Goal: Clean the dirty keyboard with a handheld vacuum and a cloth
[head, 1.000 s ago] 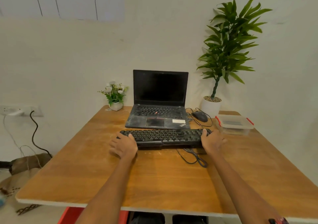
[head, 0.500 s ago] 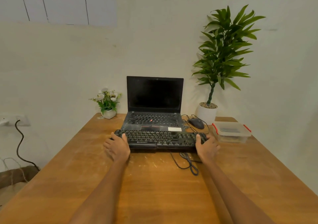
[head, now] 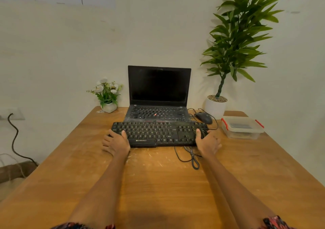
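Wooden surface (head: 158,184) dust is now exposed where the keyboard (head: 158,133), gripped at both ends by left hand (head: 116,143) and right hand (head: 208,142), has been pushed farther toward the laptop (head: 158,112), so cleaning is judged not yet begun.

The black keyboard (head: 159,133), dusty with pale specks, lies flat right in front of the open laptop (head: 158,96), touching it.
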